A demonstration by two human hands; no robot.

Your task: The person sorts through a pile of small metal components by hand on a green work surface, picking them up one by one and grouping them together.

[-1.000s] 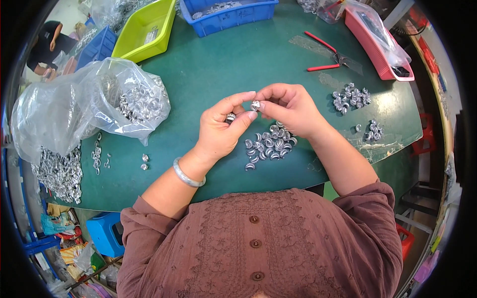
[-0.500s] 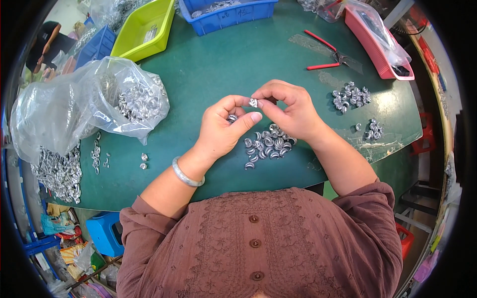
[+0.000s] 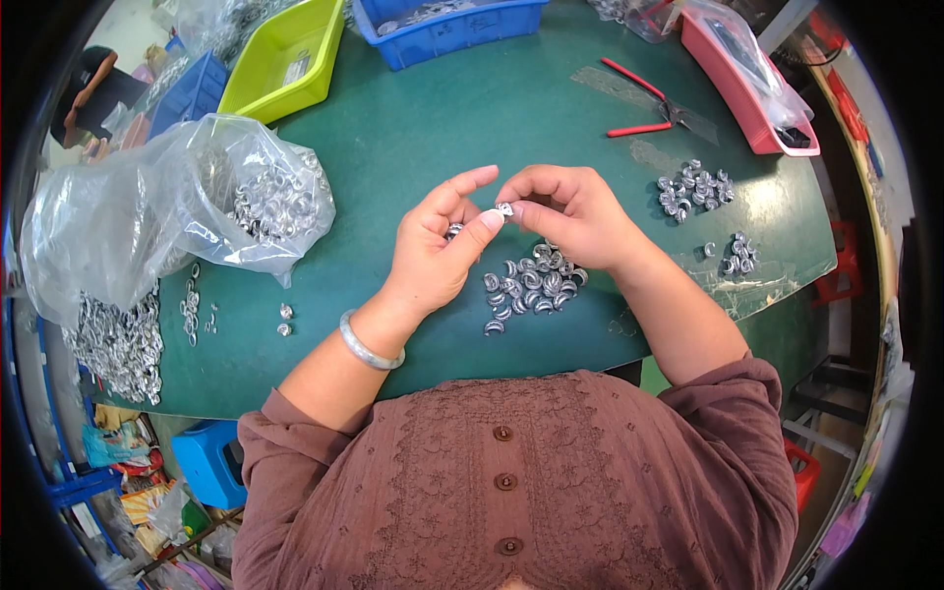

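Between the thumb and forefinger of my right hand [image 3: 565,211] is a small shiny silver metal piece [image 3: 504,209]. The thumb tip of my left hand [image 3: 438,241] touches that piece, while its forefinger is raised away. More silver curved pieces [image 3: 453,231] sit in the curled fingers of my left hand; how many is hidden. Just below my hands, on the green table, lies a loose pile of silver crescent-shaped metal pieces [image 3: 531,285]. My right wrist is over the right side of this pile.
Two smaller heaps of silver pieces [image 3: 695,190] [image 3: 740,255] lie to the right. Red-handled pliers [image 3: 641,100] rest beyond. At left stand a clear bag of metal parts [image 3: 280,202] and a chain heap [image 3: 118,344]. Green [image 3: 258,103], blue [image 3: 452,34] and pink [image 3: 752,108] bins line the back.
My left forefinger has lifted off the small silver piece, and my left thumb has come up against it. My right hand still pinches the piece, slightly lower.
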